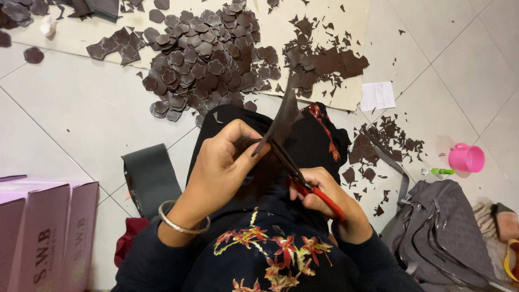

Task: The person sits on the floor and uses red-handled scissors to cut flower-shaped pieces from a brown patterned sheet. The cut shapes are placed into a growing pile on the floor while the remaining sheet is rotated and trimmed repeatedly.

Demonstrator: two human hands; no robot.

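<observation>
Left hand fingers pinching a dark brown sheet piece (thin, stiff, jagged top edge), held upright over the lap. Right hand fingers curled through red-handled scissors, blades at the sheet's lower edge.

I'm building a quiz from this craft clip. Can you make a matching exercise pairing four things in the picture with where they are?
Things:
1. scissors
2. pile of flower shapes
3. pink cup
4. pink boxes

Places:
A. lower left corner, on the floor
B. in the right hand
C. on the tiles at the right, above the grey bag
D. on the pale board ahead of the knees

Pairs: 1-B, 2-D, 3-C, 4-A
</observation>
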